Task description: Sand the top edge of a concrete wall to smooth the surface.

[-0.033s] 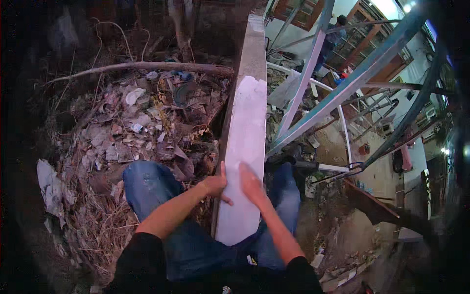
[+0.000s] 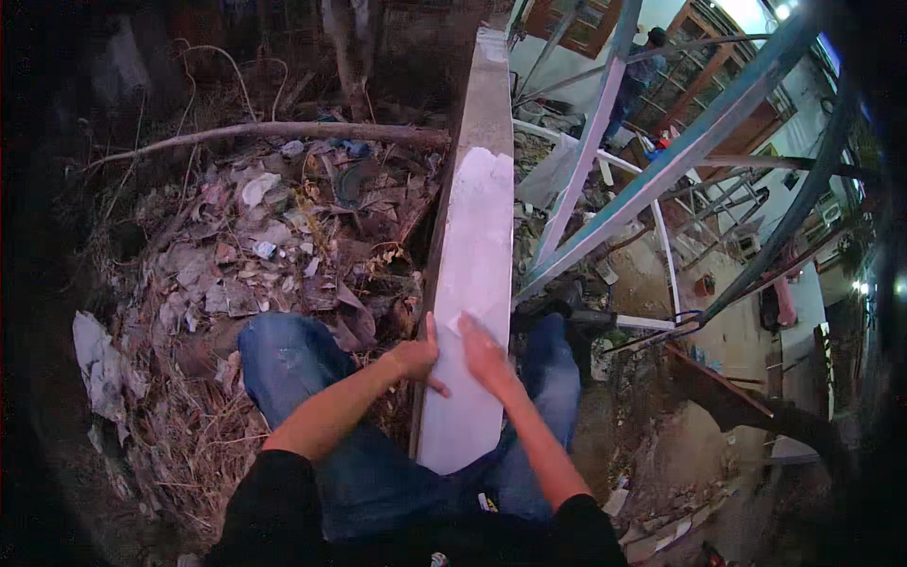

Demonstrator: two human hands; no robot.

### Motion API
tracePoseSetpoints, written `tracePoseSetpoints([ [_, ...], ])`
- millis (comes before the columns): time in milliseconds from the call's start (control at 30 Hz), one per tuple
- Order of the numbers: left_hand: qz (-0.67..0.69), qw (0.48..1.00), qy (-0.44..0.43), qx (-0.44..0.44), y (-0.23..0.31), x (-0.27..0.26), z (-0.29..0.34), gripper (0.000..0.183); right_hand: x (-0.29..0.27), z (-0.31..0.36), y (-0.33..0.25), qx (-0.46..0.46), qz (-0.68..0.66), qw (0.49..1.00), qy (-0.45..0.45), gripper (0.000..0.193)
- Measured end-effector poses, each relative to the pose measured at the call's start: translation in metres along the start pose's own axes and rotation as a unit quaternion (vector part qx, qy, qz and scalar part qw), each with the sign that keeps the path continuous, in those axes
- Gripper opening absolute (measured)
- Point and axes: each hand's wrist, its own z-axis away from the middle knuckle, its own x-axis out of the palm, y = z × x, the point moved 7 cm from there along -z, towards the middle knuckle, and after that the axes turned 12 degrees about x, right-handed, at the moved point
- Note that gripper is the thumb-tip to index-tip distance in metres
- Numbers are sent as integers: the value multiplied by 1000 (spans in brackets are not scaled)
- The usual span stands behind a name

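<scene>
A long narrow wall top point(image 2: 477, 222) runs away from me between my knees, its near part coated smooth white and its far end bare grey. My left hand point(image 2: 414, 360) rests at the left edge of this coated strip, one finger stretched along the edge and another lying apart on the white surface. On the strip's right half lies my right hand point(image 2: 486, 359), slightly blurred, with its fingers together and pressed down. Whatever may be under those fingers is hidden.
Left of the wall spreads a heap of rubbish and dry leaves point(image 2: 265, 227), crossed by a long branch point(image 2: 283, 129). Close on the right rise slanting blue-and-white beams point(image 2: 652, 180). Beyond them, another person point(image 2: 635, 80) stands near wooden-framed doors point(image 2: 704, 80).
My right hand shows slightly less blur and is in nearly the same place. The left hand stays put.
</scene>
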Motion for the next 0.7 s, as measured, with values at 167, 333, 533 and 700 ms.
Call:
tracePoseSetpoints([
  [167,-15,1000,12,17,-39,27,-11,166,-24,-3,10,170,-140,975,-36,38],
  [333,-23,998,3,54,-72,51,-29,167,-54,55,-33,13,-118,975,187,37],
  [533,53,998,16,18,-16,17,-7,163,-69,91,20,111,-144,945,273,40],
  [700,15,999,41,22,-60,39,-14,162,-43,80,17,143,-87,965,201,41],
])
